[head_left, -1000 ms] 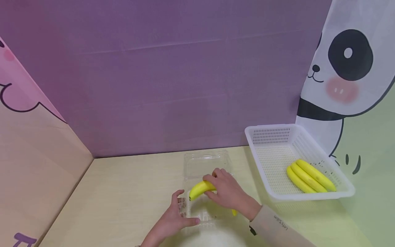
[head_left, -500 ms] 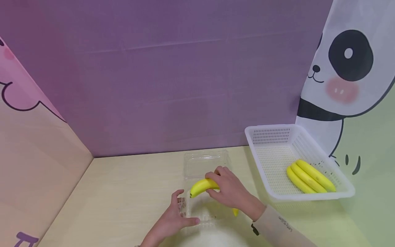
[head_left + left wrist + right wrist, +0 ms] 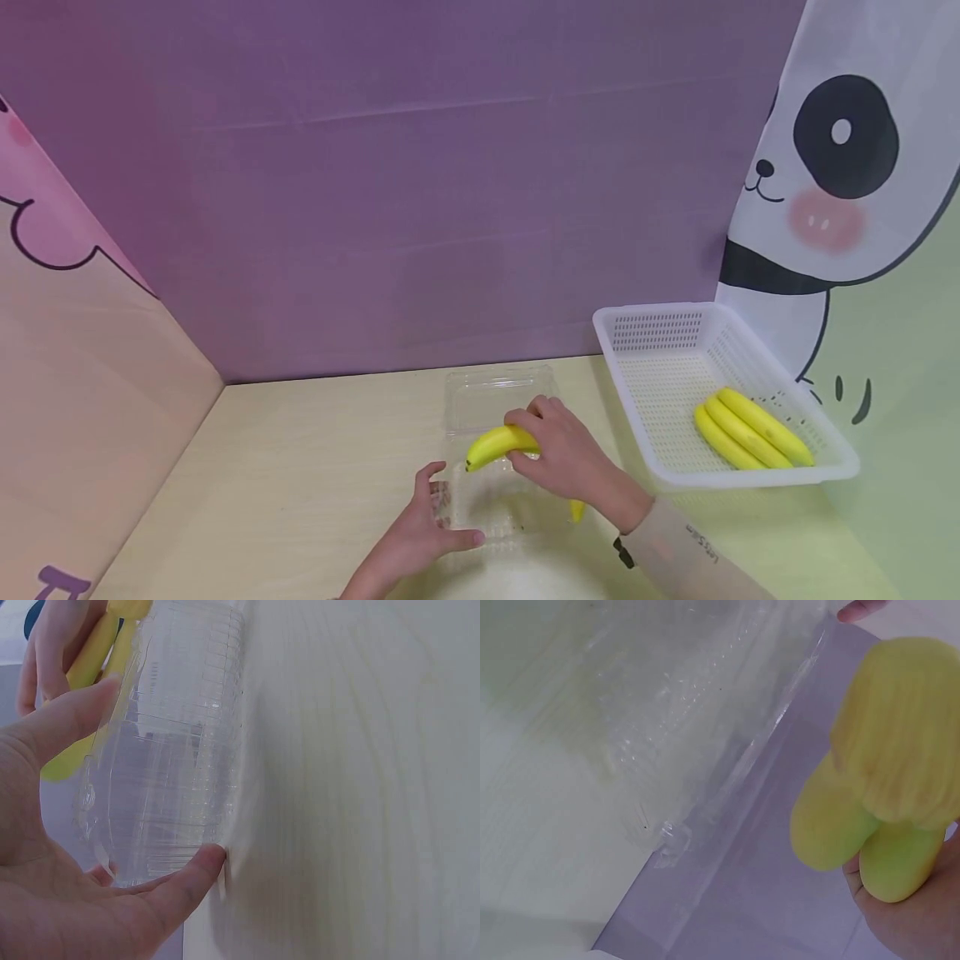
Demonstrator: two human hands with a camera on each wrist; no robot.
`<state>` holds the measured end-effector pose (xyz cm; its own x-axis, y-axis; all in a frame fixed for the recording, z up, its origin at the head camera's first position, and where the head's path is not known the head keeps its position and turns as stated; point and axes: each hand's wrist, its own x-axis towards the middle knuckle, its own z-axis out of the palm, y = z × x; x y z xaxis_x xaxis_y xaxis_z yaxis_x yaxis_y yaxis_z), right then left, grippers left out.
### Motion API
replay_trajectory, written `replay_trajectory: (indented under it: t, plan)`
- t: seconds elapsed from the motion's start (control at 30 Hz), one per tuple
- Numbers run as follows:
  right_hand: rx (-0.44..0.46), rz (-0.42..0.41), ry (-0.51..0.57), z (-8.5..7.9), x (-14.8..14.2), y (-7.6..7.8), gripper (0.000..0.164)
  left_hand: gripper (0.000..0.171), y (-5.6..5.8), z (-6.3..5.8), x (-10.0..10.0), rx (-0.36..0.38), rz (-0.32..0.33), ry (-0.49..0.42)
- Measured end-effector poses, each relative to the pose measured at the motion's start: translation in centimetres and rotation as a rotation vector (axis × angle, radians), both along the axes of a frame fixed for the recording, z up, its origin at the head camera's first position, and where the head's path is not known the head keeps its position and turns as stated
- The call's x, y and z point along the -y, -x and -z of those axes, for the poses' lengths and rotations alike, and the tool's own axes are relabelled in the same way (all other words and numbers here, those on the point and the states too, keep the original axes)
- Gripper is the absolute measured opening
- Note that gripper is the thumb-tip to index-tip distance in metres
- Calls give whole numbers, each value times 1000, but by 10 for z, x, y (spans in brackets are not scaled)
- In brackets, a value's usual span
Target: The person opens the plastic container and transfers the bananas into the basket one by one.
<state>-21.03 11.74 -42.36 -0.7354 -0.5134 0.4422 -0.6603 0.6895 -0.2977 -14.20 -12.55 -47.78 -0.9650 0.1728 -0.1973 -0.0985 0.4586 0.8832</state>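
My right hand (image 3: 566, 458) grips a bunch of yellow bananas (image 3: 491, 447), raised over a clear plastic clamshell box (image 3: 483, 508). One banana tip points left past the fingers, and another yellow end shows below the wrist. Most of the bunch is hidden by the hand in the head view; the right wrist view shows the thick stem end and rounded bananas (image 3: 829, 817). My left hand (image 3: 420, 529) holds the near left corner of the box, thumb along the front edge and fingers round the left side. The box's lid (image 3: 498, 400) lies folded back toward the wall.
To the right stands a white perforated basket (image 3: 750, 478) with another bunch of bananas (image 3: 750, 433) in its near right corner. A purple cloth wall (image 3: 390, 208) closes off the back of the pale wooden table (image 3: 300, 475), and printed panels flank both sides.
My right hand has drawn slightly up and to the right with the bananas. The left hand and the box have stayed in place.
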Motion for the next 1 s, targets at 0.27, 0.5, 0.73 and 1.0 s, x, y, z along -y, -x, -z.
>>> replay_trajectory:
  t: [0.27,0.5,0.73,1.0]
  plan:
    - [-24,0,10,-9,-6,0,27,116,0,-1,1,11,-1,-22]
    - [-65,6,18,-13,-12,0,29,116,0,1,0,12,1,-38]
    - [-80,18,27,-18,-18,0,29,116,1,2,0,11,1,-42]
    - [-70,43,21,-23,-25,-1,30,115,2,3,1,-5,5,-43]
